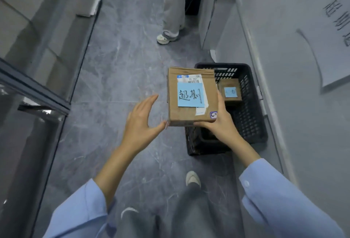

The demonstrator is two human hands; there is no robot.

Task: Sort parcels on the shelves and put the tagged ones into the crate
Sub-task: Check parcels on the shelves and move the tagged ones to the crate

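The narrow aisle is being viewed by a single wide-angle camera worn on the head, which is being pointed forward and steeply down, so that the left hand (140,122), right hand (219,124) and parcel (189,112) are being framed close at centre, above the floor (123,57) and crate (249,109).

Above left edge of crate (253,105): held parcel (191,97), right hand (221,124) at near-right corner, left hand (141,122) at near-left corner. In crate, far end: second parcel (230,90). Left: shelving (37,88). Right: wall (293,67).
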